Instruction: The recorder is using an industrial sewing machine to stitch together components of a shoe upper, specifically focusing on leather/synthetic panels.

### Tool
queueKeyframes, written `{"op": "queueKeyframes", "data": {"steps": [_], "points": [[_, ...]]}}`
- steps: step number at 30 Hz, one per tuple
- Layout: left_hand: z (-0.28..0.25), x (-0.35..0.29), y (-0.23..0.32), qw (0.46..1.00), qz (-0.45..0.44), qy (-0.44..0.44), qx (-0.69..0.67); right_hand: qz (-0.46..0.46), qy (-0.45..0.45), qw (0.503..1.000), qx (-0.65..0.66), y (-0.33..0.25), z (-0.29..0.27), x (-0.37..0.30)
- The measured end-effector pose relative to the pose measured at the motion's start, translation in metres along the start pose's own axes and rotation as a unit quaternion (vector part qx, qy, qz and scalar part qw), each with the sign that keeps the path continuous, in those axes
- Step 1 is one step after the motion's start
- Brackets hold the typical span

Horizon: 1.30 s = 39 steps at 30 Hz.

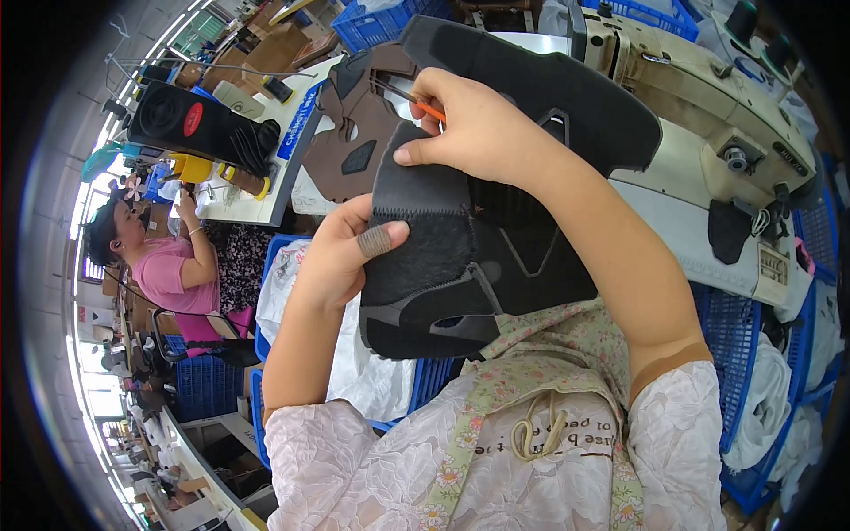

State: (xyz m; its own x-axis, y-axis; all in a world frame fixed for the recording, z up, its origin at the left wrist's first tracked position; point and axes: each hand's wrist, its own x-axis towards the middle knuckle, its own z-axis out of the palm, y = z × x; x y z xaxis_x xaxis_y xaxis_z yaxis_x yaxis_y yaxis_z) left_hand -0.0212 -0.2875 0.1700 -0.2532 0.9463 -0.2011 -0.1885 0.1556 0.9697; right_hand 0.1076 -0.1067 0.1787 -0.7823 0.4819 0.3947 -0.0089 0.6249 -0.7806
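Observation:
In front of me is a black stitched shoe-upper piece, with zigzag seams and a fuzzy dark patch. My left hand is closed on its left edge, the wrapped thumb lying on top. My right hand grips small orange-handled thread snips, their two thin blades pointing up and left. That hand's thumb also presses on the top part of the piece. A larger black panel with cut-outs extends behind my right hand and forearm. Brown cut pieces lie on the table beyond the left hand.
To the right stands a beige sewing machine on a white table. Another black machine with thread cones is at far left, where a person in pink sits. Blue crates stand low on both sides.

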Motion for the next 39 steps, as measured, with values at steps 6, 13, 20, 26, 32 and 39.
{"op": "queueKeyframes", "data": {"steps": [6,13,20,26,32,39], "points": [[0.001,0.001,-0.001,1.000,0.010,-0.016,-0.020,-0.005,0.001,1.000,0.014,0.003,-0.001,0.000],[0.003,0.003,-0.004,0.999,-0.001,-0.022,-0.046,-0.003,0.000,1.000,0.014,0.006,-0.003,-0.001],[0.001,0.006,-0.005,0.999,-0.003,-0.020,-0.027,-0.003,0.004,1.000,0.023,0.010,-0.003,-0.002],[0.008,0.005,-0.007,1.000,-0.003,-0.028,-0.004,-0.008,0.001,1.000,0.027,0.015,-0.002,-0.001],[0.004,0.007,-0.009,0.999,-0.004,-0.034,-0.007,0.008,0.007,1.000,0.014,0.019,-0.002,-0.002],[0.007,0.008,-0.008,0.999,-0.026,-0.034,-0.024,0.016,-0.003,0.999,0.028,0.022,0.000,-0.003]]}}
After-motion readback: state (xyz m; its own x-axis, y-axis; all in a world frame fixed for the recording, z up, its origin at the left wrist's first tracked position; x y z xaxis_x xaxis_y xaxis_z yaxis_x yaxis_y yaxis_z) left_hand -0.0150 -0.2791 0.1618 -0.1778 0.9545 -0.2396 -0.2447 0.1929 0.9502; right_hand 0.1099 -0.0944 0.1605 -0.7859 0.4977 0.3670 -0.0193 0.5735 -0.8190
